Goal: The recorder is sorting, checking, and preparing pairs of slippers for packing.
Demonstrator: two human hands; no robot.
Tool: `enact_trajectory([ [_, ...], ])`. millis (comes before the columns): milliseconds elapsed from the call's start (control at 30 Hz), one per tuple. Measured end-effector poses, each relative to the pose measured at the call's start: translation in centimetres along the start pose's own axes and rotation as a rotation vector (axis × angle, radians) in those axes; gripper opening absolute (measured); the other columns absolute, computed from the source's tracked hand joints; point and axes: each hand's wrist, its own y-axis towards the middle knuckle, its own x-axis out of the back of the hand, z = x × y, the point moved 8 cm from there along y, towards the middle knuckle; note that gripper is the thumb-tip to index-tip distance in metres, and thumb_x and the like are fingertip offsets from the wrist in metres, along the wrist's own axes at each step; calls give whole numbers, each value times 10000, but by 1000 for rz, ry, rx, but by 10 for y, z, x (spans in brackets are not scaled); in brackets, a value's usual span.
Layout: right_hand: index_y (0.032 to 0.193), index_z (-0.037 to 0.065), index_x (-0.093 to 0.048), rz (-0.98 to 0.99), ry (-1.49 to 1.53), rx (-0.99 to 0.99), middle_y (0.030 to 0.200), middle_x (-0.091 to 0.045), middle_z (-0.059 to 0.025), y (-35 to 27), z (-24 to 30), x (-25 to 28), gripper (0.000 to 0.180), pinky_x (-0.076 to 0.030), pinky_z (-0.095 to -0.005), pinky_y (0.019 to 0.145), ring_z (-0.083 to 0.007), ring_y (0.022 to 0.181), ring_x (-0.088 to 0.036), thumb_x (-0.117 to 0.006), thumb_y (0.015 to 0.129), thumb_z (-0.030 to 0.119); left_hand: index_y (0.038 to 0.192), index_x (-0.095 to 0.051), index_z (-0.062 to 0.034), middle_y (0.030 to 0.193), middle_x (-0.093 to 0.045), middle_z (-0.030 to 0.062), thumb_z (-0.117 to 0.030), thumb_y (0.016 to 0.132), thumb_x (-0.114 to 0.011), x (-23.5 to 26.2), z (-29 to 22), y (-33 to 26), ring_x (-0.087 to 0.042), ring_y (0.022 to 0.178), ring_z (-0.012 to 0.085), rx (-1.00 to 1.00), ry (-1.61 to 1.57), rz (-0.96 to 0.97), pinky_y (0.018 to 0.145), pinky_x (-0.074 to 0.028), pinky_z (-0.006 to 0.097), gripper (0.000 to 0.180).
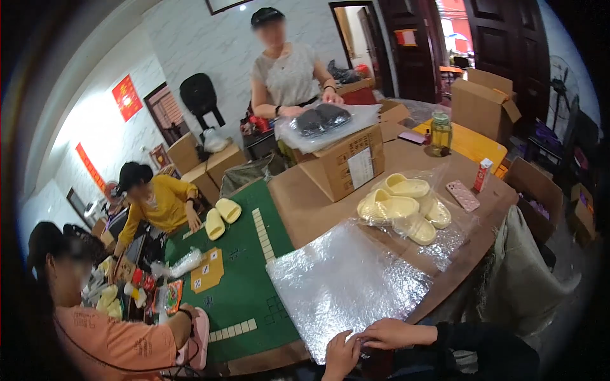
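Observation:
A broad, shiny stack of clear plastic bags [340, 270] lies on the table before me. At its near edge my left hand [342, 355] is closed, with fingertips pinching the plastic. My right hand [395, 334] reaches in from the right, its fingers bent and pressed together against the same edge, touching the left fingertips. How many layers are between the fingers cannot be made out. Beyond the stack, several pale yellow slippers [406, 206] rest on clear plastic wrapping.
A cardboard box [346, 165] carries dark wrapped goods [323, 119] by a standing person. A phone [462, 195], red-white carton [483, 174] and jar [440, 134] stand at right. Two people work leftward by a green mat [254, 317]; one handles a pink slipper [198, 340]. A sack [530, 270] hangs right.

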Motion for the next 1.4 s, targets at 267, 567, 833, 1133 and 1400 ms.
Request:
enact_trajectory([
  [267,1027,72,-660,-396,76,248,977,-658,-84,41,82,87,209,-481,-374,758,-284,872,-612,-688,832,142,1032,-624,-50,1068,-618,145,-122,759,-647,15,-16,60,-558,1042,315,-28,-242,337,891,-452,403,284],
  [567,1006,53,-686,-338,70,474,1006,-660,-87,67,148,110,213,-477,-340,809,-234,940,-615,-714,798,84,1049,-621,-47,1136,-596,126,-127,799,-604,28,-57,118,-526,1122,289,-355,-91,554,948,-434,390,263],
  [833,1029,54,-673,-164,135,311,1029,-661,-99,89,131,101,207,-480,-366,830,-274,966,-612,-649,856,166,963,-638,-39,1102,-618,128,-150,802,-587,23,-75,115,-548,1096,287,-384,180,649,920,-444,402,202],
  [1133,1007,73,-717,176,207,86,905,-704,-149,92,121,83,249,-511,-371,757,-321,810,-667,-627,867,259,901,-634,-38,1034,-637,129,-156,797,-577,22,-73,82,-584,1020,300,-364,172,613,865,-463,407,167],
  [1400,973,28,-706,57,442,57,877,-702,-155,100,111,85,261,-509,-333,759,-274,805,-677,-632,872,257,845,-631,-38,974,-654,129,-162,793,-569,33,-71,94,-616,952,312,-374,184,585,816,-480,413,149],
])
